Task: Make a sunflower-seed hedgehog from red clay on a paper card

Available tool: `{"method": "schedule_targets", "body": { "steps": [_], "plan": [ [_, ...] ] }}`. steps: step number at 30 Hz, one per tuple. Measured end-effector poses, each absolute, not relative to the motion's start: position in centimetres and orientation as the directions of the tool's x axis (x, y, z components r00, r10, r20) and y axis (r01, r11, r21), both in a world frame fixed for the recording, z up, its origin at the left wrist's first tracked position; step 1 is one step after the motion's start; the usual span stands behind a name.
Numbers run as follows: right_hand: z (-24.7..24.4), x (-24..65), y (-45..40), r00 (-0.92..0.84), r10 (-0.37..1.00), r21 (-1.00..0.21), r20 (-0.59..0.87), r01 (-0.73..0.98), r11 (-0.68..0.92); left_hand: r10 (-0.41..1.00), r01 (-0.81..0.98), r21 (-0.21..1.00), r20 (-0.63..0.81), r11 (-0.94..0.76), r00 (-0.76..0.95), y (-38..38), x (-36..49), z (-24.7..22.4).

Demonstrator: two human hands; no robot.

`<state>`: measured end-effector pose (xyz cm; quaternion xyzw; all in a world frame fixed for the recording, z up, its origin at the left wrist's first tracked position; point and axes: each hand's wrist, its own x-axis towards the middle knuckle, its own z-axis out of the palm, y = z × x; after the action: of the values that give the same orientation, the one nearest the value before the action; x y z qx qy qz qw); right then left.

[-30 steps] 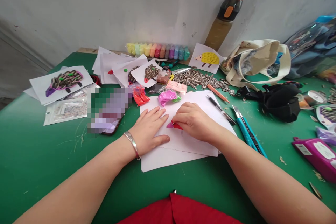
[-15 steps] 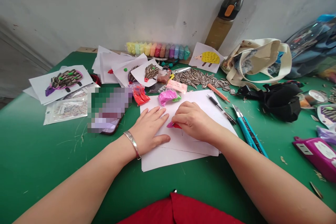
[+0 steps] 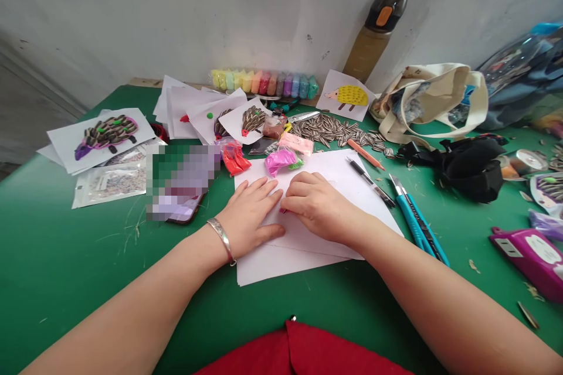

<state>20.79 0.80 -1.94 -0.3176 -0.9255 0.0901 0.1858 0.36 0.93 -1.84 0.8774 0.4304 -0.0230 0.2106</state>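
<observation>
White paper sheets [image 3: 281, 266] lie stacked on the green table. My left hand [image 3: 253, 217] rests flat on their left part, fingers spread, holding nothing. Over the middle of the sheets is my right hand [image 3: 319, 205], its fingers bent and pressed together at a small pink piece of clay [image 3: 282, 210] on the paper. Most of that piece is hidden under the fingers, so whether they grip it or press on it is not plain. Just beyond the hands are a pink clay packet [image 3: 280, 159] and a red clay packet [image 3: 234, 158].
Right of the paper lie a pen [image 3: 370, 181], an orange marker [image 3: 366, 154] and blue cutters [image 3: 417, 222]. Sunflower seeds [image 3: 329, 129] spread behind. A phone [image 3: 187, 208] and hedgehog pictures [image 3: 108, 135] are at the left; a bottle [image 3: 372, 41] leans on the wall.
My right hand has moved slightly left and now covers most of the pink piece and the red bit that showed beside it. My left hand has stayed in place.
</observation>
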Motion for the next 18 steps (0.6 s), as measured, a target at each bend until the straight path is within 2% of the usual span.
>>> {"method": "schedule_targets", "body": {
  "steps": [3, 12, 18],
  "plan": [
    [-1.91, 20.86, 0.87, -0.741, 0.607, -0.258, 0.286, 0.551, 0.794, 0.748, 0.764, 0.354, -0.217, -0.539, 0.628, 0.91, 0.25, -1.95],
    [-2.18, 21.09, 1.27, -0.756, 0.592, -0.281, 0.281, 0.525, 0.804, 0.752, 0.756, 0.333, -0.174, -0.563, 0.636, 0.89, -0.02, -2.61],
    [-2.17, 21.01, 0.94, -0.749, 0.597, -0.248, 0.287, 0.544, 0.802, 0.747, 0.763, 0.326, -0.204, -0.557, 0.633, 0.91, 0.09, -2.16]
  ]
}}
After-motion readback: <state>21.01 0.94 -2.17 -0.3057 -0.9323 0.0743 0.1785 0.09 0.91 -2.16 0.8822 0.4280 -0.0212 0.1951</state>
